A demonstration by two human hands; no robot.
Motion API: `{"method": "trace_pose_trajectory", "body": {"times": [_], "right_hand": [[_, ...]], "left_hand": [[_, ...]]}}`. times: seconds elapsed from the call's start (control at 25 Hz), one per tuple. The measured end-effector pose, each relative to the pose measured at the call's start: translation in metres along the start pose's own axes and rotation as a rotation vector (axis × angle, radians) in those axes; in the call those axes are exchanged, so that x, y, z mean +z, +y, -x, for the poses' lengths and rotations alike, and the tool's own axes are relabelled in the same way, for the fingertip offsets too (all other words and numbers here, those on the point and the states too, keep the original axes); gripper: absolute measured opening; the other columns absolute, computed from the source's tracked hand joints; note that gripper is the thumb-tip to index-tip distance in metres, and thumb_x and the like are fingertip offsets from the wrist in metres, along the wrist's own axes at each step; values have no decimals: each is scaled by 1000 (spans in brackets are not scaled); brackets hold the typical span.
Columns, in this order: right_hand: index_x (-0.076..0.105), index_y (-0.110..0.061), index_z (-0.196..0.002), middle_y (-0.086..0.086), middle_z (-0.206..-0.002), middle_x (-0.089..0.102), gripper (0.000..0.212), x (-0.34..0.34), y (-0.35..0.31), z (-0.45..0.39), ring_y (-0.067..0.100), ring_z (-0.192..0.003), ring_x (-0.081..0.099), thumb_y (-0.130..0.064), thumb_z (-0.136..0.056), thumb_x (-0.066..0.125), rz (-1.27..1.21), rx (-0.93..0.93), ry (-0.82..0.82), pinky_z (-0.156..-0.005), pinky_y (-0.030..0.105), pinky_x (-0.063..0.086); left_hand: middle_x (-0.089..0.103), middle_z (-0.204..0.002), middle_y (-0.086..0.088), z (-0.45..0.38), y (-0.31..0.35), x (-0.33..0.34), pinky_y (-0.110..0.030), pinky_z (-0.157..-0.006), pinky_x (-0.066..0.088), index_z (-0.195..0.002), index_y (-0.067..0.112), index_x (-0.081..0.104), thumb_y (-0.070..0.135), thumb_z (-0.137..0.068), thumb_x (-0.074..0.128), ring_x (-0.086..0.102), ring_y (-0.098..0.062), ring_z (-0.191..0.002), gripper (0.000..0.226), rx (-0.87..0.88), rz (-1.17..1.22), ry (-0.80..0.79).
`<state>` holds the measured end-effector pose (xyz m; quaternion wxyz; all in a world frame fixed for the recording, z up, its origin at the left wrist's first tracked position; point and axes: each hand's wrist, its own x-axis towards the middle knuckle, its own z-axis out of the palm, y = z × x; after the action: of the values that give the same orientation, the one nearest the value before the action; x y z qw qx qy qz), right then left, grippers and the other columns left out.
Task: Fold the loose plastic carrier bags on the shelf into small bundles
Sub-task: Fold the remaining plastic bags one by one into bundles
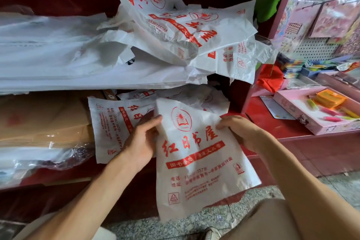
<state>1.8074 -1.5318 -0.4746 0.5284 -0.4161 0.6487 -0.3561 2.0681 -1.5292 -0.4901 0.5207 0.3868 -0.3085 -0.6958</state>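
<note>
Near the lower shelf you've got the bag [196, 154] hanging long-axis down, left hand [141, 142] and right hand [238, 132] pinching its top corners, so probably fold sideways first. More loose bags [181, 31] sit far, up top.

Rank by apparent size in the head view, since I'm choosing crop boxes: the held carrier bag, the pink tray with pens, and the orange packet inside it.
1. Held carrier bag, gripped by left hand and right hand; nearest the camera, which inflates it.
2. Pink tray.
3. Orange packet.
</note>
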Motion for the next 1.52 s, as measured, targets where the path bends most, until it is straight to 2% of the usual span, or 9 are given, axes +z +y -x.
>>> {"method": "trace_pose_trajectory", "body": {"times": [0.16, 0.32, 0.52, 0.68, 0.84, 0.96, 1.16, 1.36, 1.52], "right_hand": [[71, -2, -99, 13, -88, 76, 19, 2, 1, -6, 30, -78, 74, 2, -82, 66, 154, 27, 26, -74, 47, 61], [69, -11, -103, 8, -93, 76, 26, 5, 4, -13, 25, -82, 74, -2, -79, 70, 214, 49, 3, -71, 39, 60], [69, -10, -106, 10, -90, 75, 23, 22, -4, -27, 29, -80, 73, -11, -83, 73, -17, -117, 52, -72, 37, 60], [63, -13, -101, -7, -72, 58, 21, 42, -16, -33, 7, -60, 56, 0, -85, 69, 170, -192, 139, -48, 10, 45], [66, -5, -113, 1, -82, 63, 27, 53, -15, -44, 16, -67, 59, -1, -86, 67, 228, -156, 179, -64, 22, 53], [68, -10, -110, 4, -87, 66, 25, 52, -11, -47, 18, -71, 63, -3, -86, 68, 285, -104, 148, -80, 38, 57], [66, -14, -119, 7, -95, 70, 32, 47, -12, -44, 20, -71, 69, -11, -88, 70, 306, -52, 137, -64, 31, 60], [57, -22, -105, 3, -79, 65, 18, 48, -11, -44, 24, -67, 69, -11, -93, 64, 211, -47, 222, -48, 29, 57], [62, -14, -109, 9, -85, 70, 19, 58, -10, -58, 25, -65, 69, -8, -91, 63, -77, -85, 338, -58, 36, 60]], "left_hand": [[72, -90, -7, -13, 19, -4, -25, -64, 53, -98, 18, 61, -14, -69, 64, 68, -19, -77, 44, 219, -64, 234], [70, -95, -13, -30, 22, -28, -31, -71, 52, -87, 21, 59, -13, -72, 69, 66, -27, -84, 39, 171, -438, 426], [69, -95, -6, -30, 22, -36, -24, -75, 46, -90, 15, 66, -9, -74, 74, 63, -20, -94, 29, 72, -651, 211], [64, -102, -6, -22, 22, -31, -16, -68, 38, -109, 14, 63, -4, -80, 72, 59, -15, -98, 35, -63, -663, 177], [65, -119, -11, -22, 37, -33, -29, -82, 52, -111, 14, 62, -24, -78, 54, 63, -20, -109, 52, 62, -223, 147], [65, -125, -5, -22, 34, -35, -29, -91, 51, -111, 16, 64, -20, -75, 57, 61, -16, -115, 51, 152, -230, 50], [75, -104, 3, -32, 44, -36, -19, -91, 48, -96, 20, 74, 3, -70, 66, 65, -16, -111, 32, 541, -317, 81], [68, -111, 0, -39, 29, -45, -20, -86, 43, -101, 19, 73, 17, -82, 68, 62, -19, -105, 20, 441, -1360, 365], [66, -119, 4, -19, 10, -34, -27, -99, 43, -113, 16, 70, 23, -87, 64, 60, -15, -111, 27, 647, -1585, -59]]}}
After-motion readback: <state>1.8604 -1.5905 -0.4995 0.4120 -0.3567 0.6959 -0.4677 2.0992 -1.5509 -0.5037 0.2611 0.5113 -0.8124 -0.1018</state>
